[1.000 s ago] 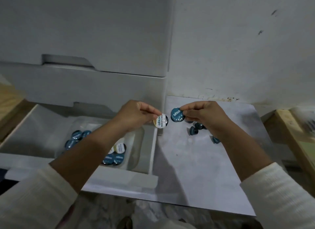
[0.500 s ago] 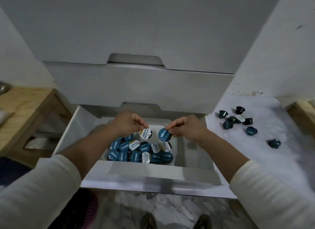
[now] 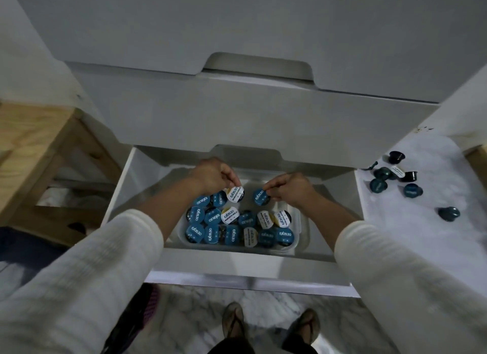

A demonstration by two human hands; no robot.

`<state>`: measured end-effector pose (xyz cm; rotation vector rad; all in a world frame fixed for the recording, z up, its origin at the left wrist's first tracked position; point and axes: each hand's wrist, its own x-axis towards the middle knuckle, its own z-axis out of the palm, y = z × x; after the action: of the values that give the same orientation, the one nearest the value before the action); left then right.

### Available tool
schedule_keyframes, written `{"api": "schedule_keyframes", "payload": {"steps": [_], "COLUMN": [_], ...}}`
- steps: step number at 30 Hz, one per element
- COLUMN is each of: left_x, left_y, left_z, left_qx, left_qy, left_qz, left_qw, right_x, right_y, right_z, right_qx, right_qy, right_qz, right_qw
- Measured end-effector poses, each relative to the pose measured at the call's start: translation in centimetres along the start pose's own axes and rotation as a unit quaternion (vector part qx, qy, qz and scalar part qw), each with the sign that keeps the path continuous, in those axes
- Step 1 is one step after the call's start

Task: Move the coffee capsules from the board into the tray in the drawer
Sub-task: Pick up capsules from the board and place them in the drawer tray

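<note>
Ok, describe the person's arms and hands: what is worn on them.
Both arms wear long, loose sleeves of off-white ribbed knit, pushed up so the forearms are bare. The left hand and right hand are bare: no gloves, and no rings or watch visible.

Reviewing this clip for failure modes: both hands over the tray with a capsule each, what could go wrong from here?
1. The tray looks crowded; the white-lid capsule in the left hand or the blue-lid capsule in the right hand may land tilted on others.
2. Loose capsules on the board, one apart, could be missed.
</note>
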<state>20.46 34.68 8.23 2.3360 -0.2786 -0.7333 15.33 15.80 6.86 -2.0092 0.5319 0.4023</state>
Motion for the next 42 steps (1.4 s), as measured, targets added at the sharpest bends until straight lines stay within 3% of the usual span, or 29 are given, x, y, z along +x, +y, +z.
{"api": "schedule_keyframes", "payload": {"steps": [16, 32, 37, 42], "left_x": [2.1, 1.2, 0.3, -1.0], "left_y": [-1.7, -1.4, -1.2, -0.2], "left_z": [0.1, 0.6, 1.0, 2.4], "left_qx": [0.015, 0.007, 0.032, 0.137], "left_qy": [-0.047, -0.038, 0.019, 0.086], "left_qz": [-0.009, 0.004, 0.018, 0.026], "left_qw": [0.999, 0.999, 0.999, 0.986], "right_x": [0.9, 0.5, -1.0, -2.0], "right_y": [-0.7, -0.3, -0.6, -0.5], "right_z": [2.1, 2.0, 1.6, 2.7], "right_qx": [-0.038, -0.033, -0.188, -0.297], "right_qy": [-0.002, -0.037, 0.006, 0.015], "right_qz": [0.004, -0.002, -0.077, -0.169], "right_qw": [0.999, 0.999, 0.979, 0.940]}}
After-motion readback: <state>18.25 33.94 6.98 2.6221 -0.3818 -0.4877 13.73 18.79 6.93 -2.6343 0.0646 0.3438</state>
